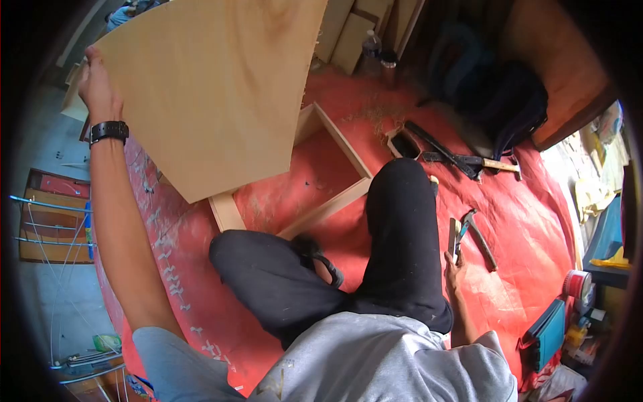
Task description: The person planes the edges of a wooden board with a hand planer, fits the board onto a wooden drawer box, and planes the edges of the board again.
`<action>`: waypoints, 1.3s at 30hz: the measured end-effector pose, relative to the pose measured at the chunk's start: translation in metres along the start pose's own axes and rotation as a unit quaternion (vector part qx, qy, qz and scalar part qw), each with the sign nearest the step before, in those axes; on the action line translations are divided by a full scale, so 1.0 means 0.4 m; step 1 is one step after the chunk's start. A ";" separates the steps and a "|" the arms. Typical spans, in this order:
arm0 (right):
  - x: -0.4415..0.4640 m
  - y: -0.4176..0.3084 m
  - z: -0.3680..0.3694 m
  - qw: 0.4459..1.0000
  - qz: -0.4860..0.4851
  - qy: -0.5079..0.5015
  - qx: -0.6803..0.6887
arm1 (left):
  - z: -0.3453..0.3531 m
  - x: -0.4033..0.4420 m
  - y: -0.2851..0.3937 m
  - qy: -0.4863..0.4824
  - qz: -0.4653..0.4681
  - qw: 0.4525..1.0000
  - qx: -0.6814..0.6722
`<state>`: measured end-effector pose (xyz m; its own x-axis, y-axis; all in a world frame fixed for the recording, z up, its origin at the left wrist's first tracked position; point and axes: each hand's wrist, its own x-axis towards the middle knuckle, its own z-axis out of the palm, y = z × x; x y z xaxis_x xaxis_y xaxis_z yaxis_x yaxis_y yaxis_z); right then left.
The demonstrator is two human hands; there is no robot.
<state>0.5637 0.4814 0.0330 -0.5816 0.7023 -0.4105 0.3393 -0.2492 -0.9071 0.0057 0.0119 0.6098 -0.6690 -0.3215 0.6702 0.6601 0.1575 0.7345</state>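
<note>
My left hand (pixel 98 87) is raised and grips the left edge of a large plywood panel (pixel 221 87). The panel is tilted up, and its lower end hangs over an open rectangular wooden frame (pixel 335 144) lying on a red sheet. Low beside my right knee, my right hand (pixel 455 269) is closed round a short, flat tool (pixel 455 240) with a dark body and a pale part; its exact kind is unclear. A claw hammer (pixel 483 244) lies just right of that hand. Part of the frame is hidden behind the panel.
Another hammer (pixel 499 164), a dark bar-like tool (pixel 442 149) and a small open box (pixel 404 143) lie ahead on the red sheet (pixel 529 221). Beyond are a plastic bottle (pixel 372 44) and a dark bag (pixel 502 100). A wire rack (pixel 53 221) stands left.
</note>
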 end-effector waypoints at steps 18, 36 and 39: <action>-0.125 0.073 -0.176 0.997 -0.003 0.075 -0.032 | 0.165 0.035 -0.216 0.144 0.032 0.976 -0.159; -0.121 0.084 -0.227 0.984 -0.080 0.055 -0.147 | 0.158 0.074 -0.276 0.174 0.090 0.963 -0.183; -0.153 -0.003 -0.192 0.989 0.014 0.045 -0.144 | 0.160 0.003 -0.282 0.177 0.090 0.963 -0.180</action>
<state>0.6557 0.4902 0.0665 -0.5062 0.7572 -0.4127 0.5575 -0.0778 -0.8265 -0.0914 0.0534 0.5345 -0.4158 -0.6271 0.6587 0.8733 -0.0730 0.4817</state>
